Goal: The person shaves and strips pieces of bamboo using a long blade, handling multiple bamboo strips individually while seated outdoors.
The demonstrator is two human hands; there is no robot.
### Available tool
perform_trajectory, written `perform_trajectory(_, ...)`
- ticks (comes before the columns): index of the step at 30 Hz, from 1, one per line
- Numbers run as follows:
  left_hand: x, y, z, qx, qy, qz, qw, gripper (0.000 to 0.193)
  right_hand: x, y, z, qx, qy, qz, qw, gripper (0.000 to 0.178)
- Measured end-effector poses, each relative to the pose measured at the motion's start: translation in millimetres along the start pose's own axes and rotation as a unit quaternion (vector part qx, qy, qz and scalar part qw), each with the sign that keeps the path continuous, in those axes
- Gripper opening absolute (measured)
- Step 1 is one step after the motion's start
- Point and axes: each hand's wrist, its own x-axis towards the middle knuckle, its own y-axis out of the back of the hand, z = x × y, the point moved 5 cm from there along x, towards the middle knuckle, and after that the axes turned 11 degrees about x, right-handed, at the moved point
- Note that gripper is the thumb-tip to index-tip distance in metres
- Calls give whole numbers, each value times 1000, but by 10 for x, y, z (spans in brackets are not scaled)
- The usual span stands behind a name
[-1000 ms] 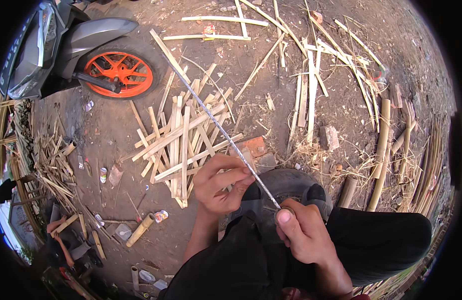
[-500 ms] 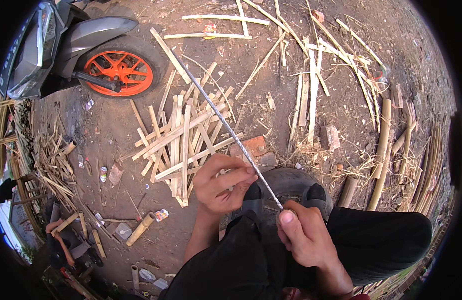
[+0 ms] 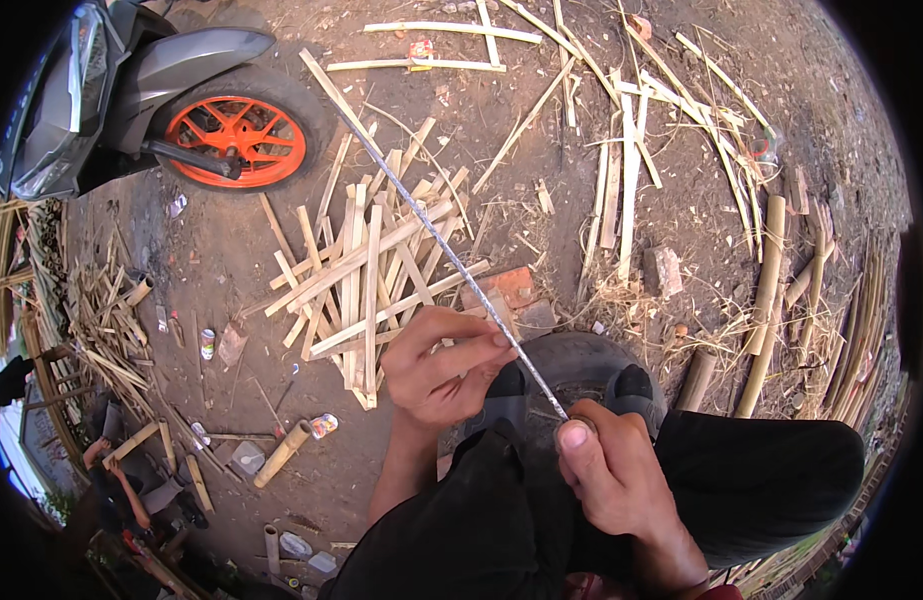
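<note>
Your thin rod is mottled white and grey, and your trousers are plain black. Before you, the heaped strips run from cream to pale tan over brown ground. You have an orange-red slab near your feet, a bright orange wheel under a grey mudguard, and a red-and-yellow packet.

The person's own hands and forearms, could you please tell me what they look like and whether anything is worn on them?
The left hand and right hand wear no gloves, and no rings show. The left forearm and right forearm are bare where clearly seen; a reddish patch beside the right one is too cut off to identify.
</note>
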Motion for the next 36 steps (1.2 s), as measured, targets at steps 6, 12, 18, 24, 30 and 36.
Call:
perform_trajectory(6,2,63,-28,2,-14,-15,1000,29,-5,-18,-5,-15,1,-1,1000,48)
perform_trajectory(12,781,638,345,69,-76,143,984,36,-26,-75,-50,-37,-8,-2,999,52)
perform_trajectory(18,1862,533,1160,260,-299,-81,915,50,-106,-127,-137,-69,0,14,998,57)
perform_trajectory(24,1546,-494,594,251,-305,-264,880,62,-156,14,-17,-63,-2,59,996,59)
perform_trajectory(30,1422,-659,794,325,-301,-338,830,70,-155,103,43,-50,4,85,995,60)
perform_trajectory(36,1689,-716,872,193,-315,-253,894,70,-101,205,145,-68,20,104,992,56)
